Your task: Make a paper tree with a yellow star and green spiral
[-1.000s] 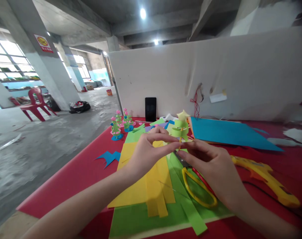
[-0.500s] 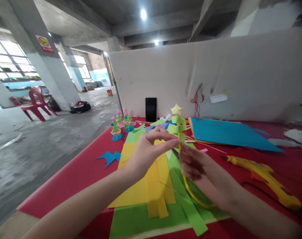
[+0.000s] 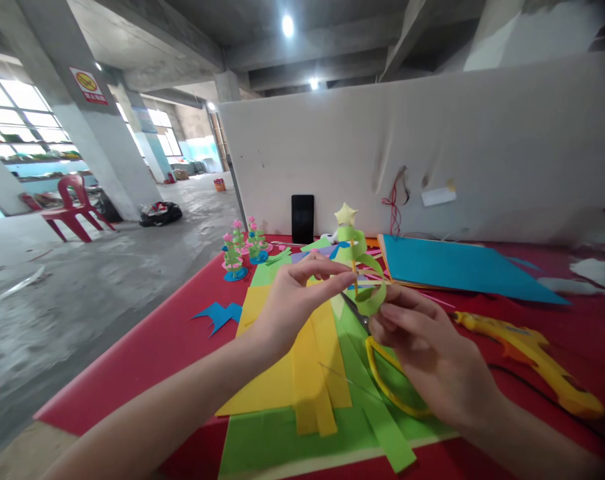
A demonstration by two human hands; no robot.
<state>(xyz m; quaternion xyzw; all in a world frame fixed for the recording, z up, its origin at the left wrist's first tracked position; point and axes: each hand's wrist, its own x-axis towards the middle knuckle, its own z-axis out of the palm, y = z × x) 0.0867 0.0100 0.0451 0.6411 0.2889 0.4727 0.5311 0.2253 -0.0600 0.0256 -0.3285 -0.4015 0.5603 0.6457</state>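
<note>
My left hand (image 3: pixel 295 300) pinches a thin yellow stick (image 3: pixel 354 267) between thumb and forefinger. A pale yellow paper star (image 3: pixel 346 215) tops the stick, which stands about upright. Around it winds a light green paper strip (image 3: pixel 352 235) in a loose spiral. My right hand (image 3: pixel 422 333) is closed on the strip's lower end, to the right of the stick. Beneath the right hand lie scissors with yellow handles (image 3: pixel 375 377), partly hidden by the fingers. Yellow paper (image 3: pixel 267 373) and green paper (image 3: pixel 282 443) are spread under both hands.
A yellow hot glue gun (image 3: pixel 527 350) lies at the right with its cable. Blue sheets (image 3: pixel 462 267) are stacked behind it. Small paper trees (image 3: pixel 233 257) stand at the back left, near a blue paper scrap (image 3: pixel 217 317). A dark phone (image 3: pixel 302 219) leans against the white panel.
My right hand has moved right and slightly down, away from the stick, drawing the green strip's lower end into a wider loop. The star has shifted slightly left and up.
</note>
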